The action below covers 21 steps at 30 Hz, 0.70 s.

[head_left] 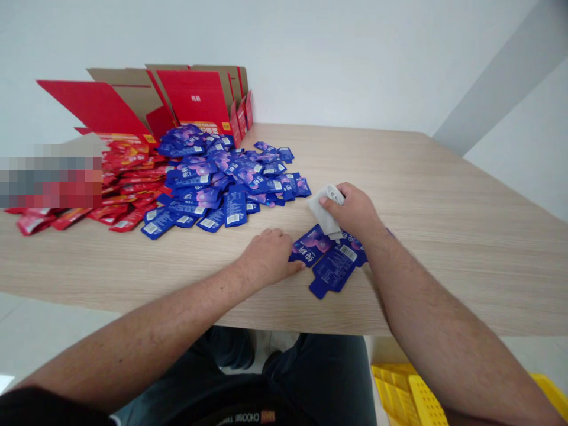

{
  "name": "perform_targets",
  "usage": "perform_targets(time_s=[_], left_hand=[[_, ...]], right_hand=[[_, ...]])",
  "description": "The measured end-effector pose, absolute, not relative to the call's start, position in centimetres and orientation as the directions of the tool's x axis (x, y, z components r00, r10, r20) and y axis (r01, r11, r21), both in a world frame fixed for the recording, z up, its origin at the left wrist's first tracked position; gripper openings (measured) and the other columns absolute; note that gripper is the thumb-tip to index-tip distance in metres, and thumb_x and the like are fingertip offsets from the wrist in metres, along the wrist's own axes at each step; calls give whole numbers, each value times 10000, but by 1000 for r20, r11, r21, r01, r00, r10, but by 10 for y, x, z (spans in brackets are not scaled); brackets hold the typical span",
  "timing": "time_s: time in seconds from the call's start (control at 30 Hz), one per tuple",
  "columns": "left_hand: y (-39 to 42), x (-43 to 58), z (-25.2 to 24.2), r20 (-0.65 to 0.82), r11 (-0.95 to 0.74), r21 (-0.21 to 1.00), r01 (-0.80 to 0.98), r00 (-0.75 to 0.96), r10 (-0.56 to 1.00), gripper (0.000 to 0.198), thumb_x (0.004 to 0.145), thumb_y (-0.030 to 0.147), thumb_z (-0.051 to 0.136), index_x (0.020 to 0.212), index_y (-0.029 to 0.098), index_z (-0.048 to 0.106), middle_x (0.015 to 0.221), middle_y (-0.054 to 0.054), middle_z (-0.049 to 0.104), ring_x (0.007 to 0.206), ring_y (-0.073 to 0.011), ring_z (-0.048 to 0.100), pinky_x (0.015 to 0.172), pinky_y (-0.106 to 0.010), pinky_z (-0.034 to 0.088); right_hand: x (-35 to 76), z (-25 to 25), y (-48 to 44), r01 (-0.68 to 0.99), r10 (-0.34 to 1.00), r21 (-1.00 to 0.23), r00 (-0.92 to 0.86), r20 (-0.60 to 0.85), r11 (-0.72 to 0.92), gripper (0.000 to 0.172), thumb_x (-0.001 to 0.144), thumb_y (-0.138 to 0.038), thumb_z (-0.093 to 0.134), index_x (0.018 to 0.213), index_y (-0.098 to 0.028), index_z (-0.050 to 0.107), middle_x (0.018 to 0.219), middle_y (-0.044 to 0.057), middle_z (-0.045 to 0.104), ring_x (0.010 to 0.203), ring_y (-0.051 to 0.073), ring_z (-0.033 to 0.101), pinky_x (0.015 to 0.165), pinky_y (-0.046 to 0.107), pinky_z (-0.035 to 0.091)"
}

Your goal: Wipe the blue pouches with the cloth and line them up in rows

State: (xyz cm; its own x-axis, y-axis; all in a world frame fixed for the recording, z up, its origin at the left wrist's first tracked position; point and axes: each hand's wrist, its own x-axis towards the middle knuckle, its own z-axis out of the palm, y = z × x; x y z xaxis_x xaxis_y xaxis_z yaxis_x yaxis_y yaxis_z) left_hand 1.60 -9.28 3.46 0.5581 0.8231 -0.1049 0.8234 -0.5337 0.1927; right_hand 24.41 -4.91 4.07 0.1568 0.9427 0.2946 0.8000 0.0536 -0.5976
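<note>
Two blue printed packets [332,263] are laid flat on the desk [448,266], right of centre. A white cloth [325,210] is gripped in the closed right hand [352,207] just above them, its lower end touching them. The left hand [268,257] is curled, fingertips at the left packet's edge; whether anything is held cannot be told. A heap of blue packets [226,177] lies upper centre-left, with red packets [126,192] and opened red cartons [133,100] at upper left.
</note>
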Motion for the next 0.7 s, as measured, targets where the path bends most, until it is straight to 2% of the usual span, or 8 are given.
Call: perform_targets(time_s=[0.13, 0.27, 0.43, 0.47, 0.53, 0.6, 0.63, 0.7], left_hand=[[-93, 19, 33, -113, -498, 242, 833, 534, 838, 264, 871, 459, 636, 888, 196, 659, 1003, -156, 739, 1035, -371, 709, 871, -475, 558], [-93, 18, 31, -127, -439, 293, 849, 490, 863, 173, 850, 329, 611, 955, 199, 654, 940, -119, 759, 924, -327, 733, 750, -404, 515], [-72, 10, 36, -83, -388, 405, 828, 456, 886, 238, 828, 227, 649, 1058, 205, 705, 949, -66, 770, 897, -245, 711, 736, -331, 468], [-65, 7, 40, -81, -380, 422, 823, 452, 888, 221, 830, 226, 657, 1041, 211, 721, 909, -50, 759, 861, -227, 697, 715, -322, 453], [-50, 3, 47, -89, -375, 447, 812, 457, 885, 72, 847, 242, 662, 876, 216, 723, 777, -21, 704, 760, -197, 649, 658, -313, 409], [-37, -1, 51, -49, -370, 475, 798, 444, 895, 186, 853, 249, 681, 678, 207, 632, 674, -2, 622, 678, -165, 583, 621, -306, 372], [-31, -1, 50, -20, -360, 519, 775, 432, 902, 243, 853, 248, 690, 635, 203, 592, 644, 8, 585, 649, -150, 554, 605, -298, 364], [-25, -1, 45, 51, -308, 686, 659, 378, 924, 231, 869, 242, 681, 667, 197, 578, 651, 23, 557, 622, -127, 532, 583, -269, 389]], right_hand=[[243, 40, -49, 807, 945, -588, 147, 293, 56, 261, 874, -447, 677, 968, -204, 696, 900, 91, 751, 788, 252, 641, 727, 364, 467], [244, 39, -48, 807, 942, -586, 139, 307, 72, 265, 868, -456, 670, 960, -209, 689, 911, 94, 756, 797, 257, 642, 735, 373, 473], [248, 40, -47, 769, 924, -634, 182, 336, 79, 274, 845, -460, 675, 953, -209, 679, 926, 98, 760, 817, 267, 653, 755, 394, 490], [249, 40, -47, 755, 919, -650, 191, 344, 86, 284, 843, -467, 676, 962, -208, 679, 934, 99, 762, 822, 269, 657, 760, 399, 494], [251, 40, -47, 722, 910, -683, 202, 362, 111, 307, 845, -486, 674, 978, -209, 678, 946, 98, 766, 823, 270, 664, 763, 407, 501], [252, 39, -48, 691, 907, -710, 201, 370, 136, 322, 845, -502, 672, 984, -211, 678, 944, 91, 768, 817, 266, 670, 755, 408, 505], [253, 39, -48, 678, 907, -721, 202, 371, 143, 329, 841, -509, 675, 982, -212, 678, 937, 86, 768, 813, 264, 672, 746, 406, 506], [254, 37, -49, 657, 910, -740, 205, 360, 145, 339, 832, -518, 684, 980, -212, 679, 925, 77, 767, 816, 263, 680, 730, 400, 508]])
